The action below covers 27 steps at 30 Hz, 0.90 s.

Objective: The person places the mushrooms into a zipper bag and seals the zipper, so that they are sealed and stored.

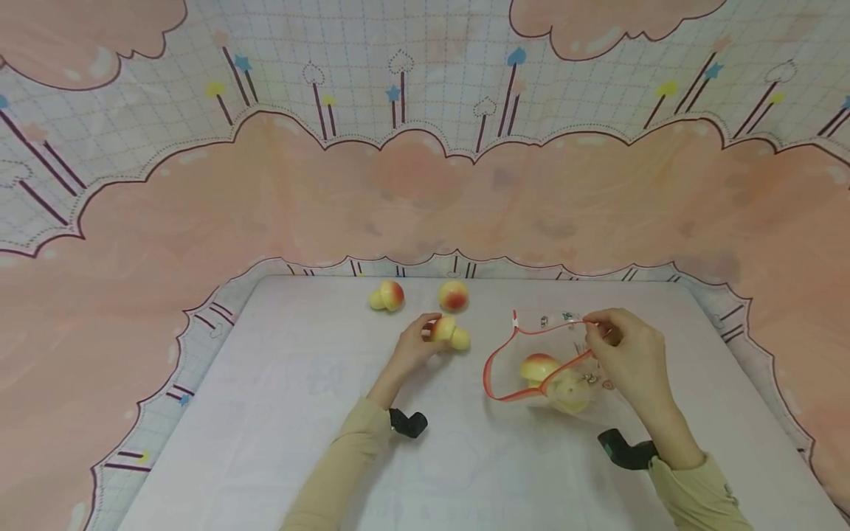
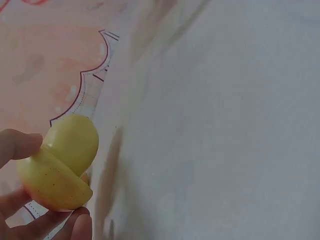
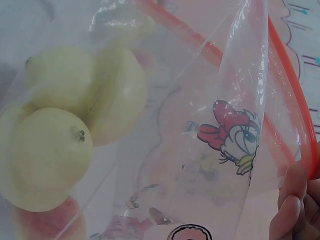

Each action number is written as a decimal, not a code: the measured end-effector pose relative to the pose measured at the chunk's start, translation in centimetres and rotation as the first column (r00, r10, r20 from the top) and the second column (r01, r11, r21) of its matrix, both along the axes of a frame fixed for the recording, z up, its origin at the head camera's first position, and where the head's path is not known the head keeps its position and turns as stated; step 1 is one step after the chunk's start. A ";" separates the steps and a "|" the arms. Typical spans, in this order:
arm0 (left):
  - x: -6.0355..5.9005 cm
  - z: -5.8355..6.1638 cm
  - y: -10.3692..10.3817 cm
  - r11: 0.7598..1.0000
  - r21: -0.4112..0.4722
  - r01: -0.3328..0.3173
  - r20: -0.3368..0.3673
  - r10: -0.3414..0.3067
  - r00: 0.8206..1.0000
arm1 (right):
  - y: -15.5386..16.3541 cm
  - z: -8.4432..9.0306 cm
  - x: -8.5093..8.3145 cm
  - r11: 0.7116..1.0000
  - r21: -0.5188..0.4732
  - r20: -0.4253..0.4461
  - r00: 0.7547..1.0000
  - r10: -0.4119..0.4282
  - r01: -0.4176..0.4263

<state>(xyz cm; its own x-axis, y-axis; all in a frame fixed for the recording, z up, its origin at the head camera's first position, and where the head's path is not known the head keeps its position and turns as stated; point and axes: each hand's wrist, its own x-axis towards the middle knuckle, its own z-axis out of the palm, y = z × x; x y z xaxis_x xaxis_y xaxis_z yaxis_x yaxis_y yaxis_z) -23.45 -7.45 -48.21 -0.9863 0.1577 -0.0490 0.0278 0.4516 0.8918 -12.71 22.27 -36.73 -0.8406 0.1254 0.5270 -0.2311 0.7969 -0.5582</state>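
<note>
The left hand point(image 1: 415, 344) grips a yellow toy fruit point(image 1: 450, 332) w/ a red blush – thumb point(image 2: 20, 144) on one side, other fingers point(image 2: 75, 227) curled under it, so the fruit is clamped between them. In the left wrist view the fruit point(image 2: 60, 162) is just above the white table cover point(image 2: 225, 125), lifted or touching I cannot tell.

The right hand point(image 1: 631, 358) pinches the red rim of a clear plastic bag point(image 1: 531, 361) – fingers together on the rim, holding the mouth open toward the left hand. The bag lies on the table, right of centre, approx. beside the held fruit. Inside are pale yellow fruits point(image 3: 75, 125); a cartoon print point(image 3: 232, 135) shows on the bag wall.

Two more fruits point(image 1: 387, 296) point(image 1: 454, 296) lie near the far edge, close to each other but apart. A pink cloud-pattern cloth point(image 1: 425, 184) hangs behind.
</note>
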 end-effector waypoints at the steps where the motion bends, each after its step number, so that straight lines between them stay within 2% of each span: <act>1: 0.2 0.1 0.0 1.000 0.010 -0.003 0.000 0.003 1.000 | 0.0 0.0 0.0 1.000 0.002 -0.003 1.000 0.001 -0.001; 10: 1.9 0.5 0.2 0.995 0.091 -0.048 0.037 0.045 0.998 | 0.0 0.1 -0.2 1.000 0.020 -0.013 1.000 0.006 -0.006; 18: 2.9 0.8 0.0 0.988 0.133 -0.082 0.044 0.077 0.996 | -0.1 0.2 -0.4 1.000 0.029 -0.026 1.000 0.010 -0.010; 27: 4.2 1.9 0.4 0.979 0.178 -0.104 0.076 0.092 0.993 | -0.2 0.3 -0.5 1.000 0.027 -0.035 0.999 0.010 -0.009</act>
